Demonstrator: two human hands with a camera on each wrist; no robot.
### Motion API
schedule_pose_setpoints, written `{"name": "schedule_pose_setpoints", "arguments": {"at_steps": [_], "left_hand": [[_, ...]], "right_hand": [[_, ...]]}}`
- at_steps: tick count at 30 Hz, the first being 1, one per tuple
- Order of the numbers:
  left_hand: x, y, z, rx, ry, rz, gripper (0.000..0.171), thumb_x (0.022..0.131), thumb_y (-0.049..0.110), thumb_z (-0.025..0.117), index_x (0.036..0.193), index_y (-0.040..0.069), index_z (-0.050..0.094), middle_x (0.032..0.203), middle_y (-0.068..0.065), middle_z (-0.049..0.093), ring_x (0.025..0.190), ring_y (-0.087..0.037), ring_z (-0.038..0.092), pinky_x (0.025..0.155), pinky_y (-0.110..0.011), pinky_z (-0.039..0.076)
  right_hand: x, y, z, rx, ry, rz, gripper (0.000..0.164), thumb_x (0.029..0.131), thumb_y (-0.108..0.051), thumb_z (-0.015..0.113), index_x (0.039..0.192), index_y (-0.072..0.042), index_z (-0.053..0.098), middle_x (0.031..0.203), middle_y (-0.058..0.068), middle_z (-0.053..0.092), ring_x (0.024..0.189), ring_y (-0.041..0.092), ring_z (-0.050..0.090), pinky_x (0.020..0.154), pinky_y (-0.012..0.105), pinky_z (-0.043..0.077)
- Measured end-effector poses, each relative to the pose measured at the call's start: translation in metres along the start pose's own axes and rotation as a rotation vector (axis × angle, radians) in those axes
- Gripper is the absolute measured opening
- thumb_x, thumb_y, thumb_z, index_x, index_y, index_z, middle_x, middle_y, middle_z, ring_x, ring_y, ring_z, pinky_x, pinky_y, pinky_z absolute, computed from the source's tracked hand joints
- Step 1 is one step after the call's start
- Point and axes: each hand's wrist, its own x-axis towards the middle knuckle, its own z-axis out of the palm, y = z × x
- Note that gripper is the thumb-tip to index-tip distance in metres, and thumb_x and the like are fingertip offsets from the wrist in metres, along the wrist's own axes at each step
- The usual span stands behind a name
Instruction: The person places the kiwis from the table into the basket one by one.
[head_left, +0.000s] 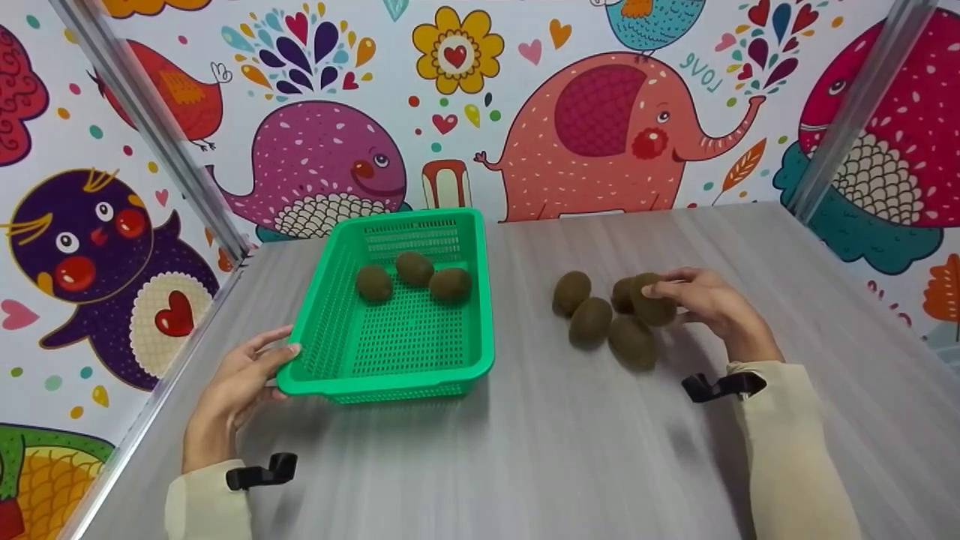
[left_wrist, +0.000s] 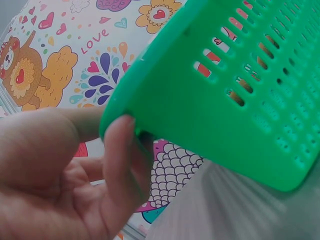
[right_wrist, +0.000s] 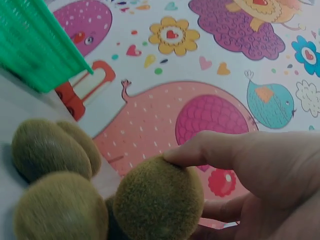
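A green plastic basket stands on the left half of the table, with three kiwis inside near its far end; one is a brown kiwi. My left hand grips the basket's near left corner, thumb over the rim, as the left wrist view also shows. At the right, my right hand holds a kiwi between thumb and fingers, just over the loose group. Several other kiwis lie there on the table, among them a front kiwi and a left kiwi. One is partly hidden behind the held kiwi.
The grey wood-grain table runs back to a wall panel printed with cartoon animals. Metal posts stand at the back corners, including the left post. Black brackets sit on both sleeved wrists.
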Motion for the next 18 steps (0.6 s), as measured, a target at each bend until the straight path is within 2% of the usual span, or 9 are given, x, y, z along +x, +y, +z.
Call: {"name": "schedule_pose_setpoints", "arguments": {"at_steps": [4, 7, 11, 14, 18], "left_hand": [[-0.001, 0.0, 0.0, -0.004, 0.001, 0.008, 0.068, 0.102, 0.032, 0.059, 0.156, 0.006, 0.028, 0.095, 0.008, 0.068, 0.072, -0.007, 0.067, 0.059, -0.024, 0.057], [-0.001, 0.0, 0.001, -0.002, 0.008, 0.013, 0.067, 0.102, 0.032, 0.059, 0.156, 0.005, 0.029, 0.094, 0.009, 0.068, 0.072, -0.007, 0.067, 0.058, -0.024, 0.057], [0.0, 0.0, 0.001, 0.004, 0.009, 0.009, 0.067, 0.102, 0.032, 0.059, 0.155, 0.005, 0.029, 0.092, 0.008, 0.068, 0.071, -0.007, 0.067, 0.058, -0.024, 0.057], [0.0, 0.0, 0.0, 0.005, 0.005, 0.006, 0.067, 0.102, 0.033, 0.059, 0.156, 0.006, 0.029, 0.091, 0.008, 0.068, 0.07, -0.007, 0.066, 0.058, -0.024, 0.057], [0.0, 0.0, 0.0, 0.005, 0.007, 0.002, 0.067, 0.102, 0.032, 0.059, 0.156, 0.006, 0.029, 0.091, 0.009, 0.069, 0.07, -0.006, 0.066, 0.058, -0.025, 0.058]], "right_hand": [[0.0, -0.005, 0.005, 0.004, -0.005, -0.016, 0.079, 0.095, -0.042, 0.065, 0.151, 0.002, 0.031, 0.144, 0.021, 0.041, 0.128, 0.033, 0.042, 0.109, 0.047, 0.045], [0.0, -0.008, 0.008, 0.016, -0.006, -0.029, 0.078, 0.095, -0.041, 0.065, 0.151, 0.002, 0.031, 0.145, 0.021, 0.041, 0.129, 0.033, 0.042, 0.11, 0.048, 0.045], [-0.001, -0.011, 0.013, 0.092, -0.018, -0.057, 0.077, 0.096, -0.039, 0.065, 0.151, 0.002, 0.031, 0.147, 0.02, 0.04, 0.13, 0.032, 0.042, 0.112, 0.047, 0.043], [-0.002, -0.014, 0.016, 0.17, -0.033, -0.078, 0.076, 0.097, -0.037, 0.065, 0.152, 0.001, 0.029, 0.149, 0.018, 0.038, 0.131, 0.03, 0.041, 0.11, 0.041, 0.045], [-0.003, -0.018, 0.02, 0.241, -0.048, -0.098, 0.078, 0.096, -0.037, 0.066, 0.152, 0.001, 0.029, 0.146, 0.016, 0.039, 0.127, 0.028, 0.043, 0.1, 0.03, 0.051]]}}
